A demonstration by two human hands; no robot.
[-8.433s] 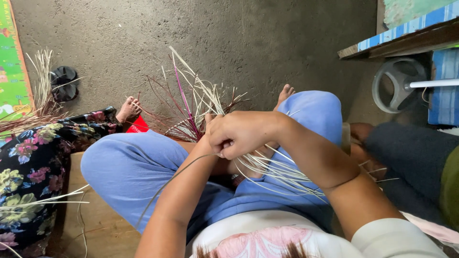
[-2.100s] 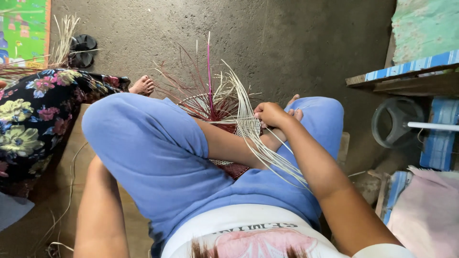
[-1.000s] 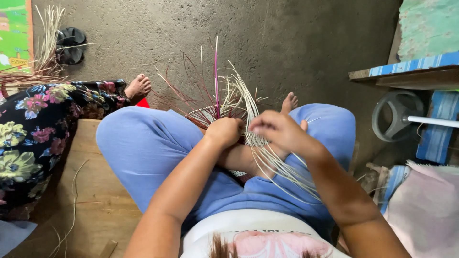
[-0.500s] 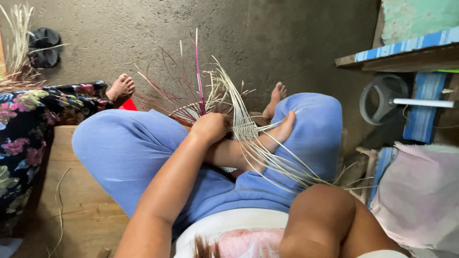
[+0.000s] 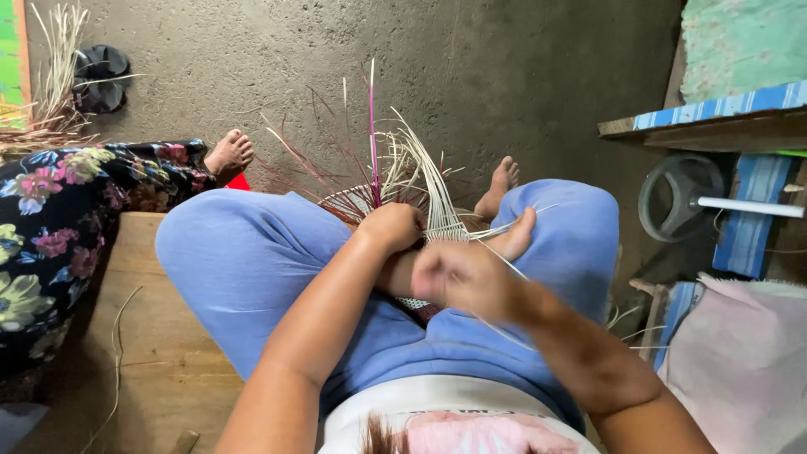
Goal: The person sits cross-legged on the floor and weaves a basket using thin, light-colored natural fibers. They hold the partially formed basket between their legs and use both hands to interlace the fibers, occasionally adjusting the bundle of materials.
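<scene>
Half-woven basket (image 5: 395,189) bristles with loose pale and magenta strips.

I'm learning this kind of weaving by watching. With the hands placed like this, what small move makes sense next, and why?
Probably draw the pale strand taut. The right hand, blurred, seems to pinch it away from the woven piece, while the left hand rests on the weave at its rim. Loose strands still fan upward.

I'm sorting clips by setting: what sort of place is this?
Probably a home or small workshop where people weave by hand, sitting low over a bare concrete floor. Loose straw strips lie piled nearby, and both hands work a half-woven basket.
</scene>
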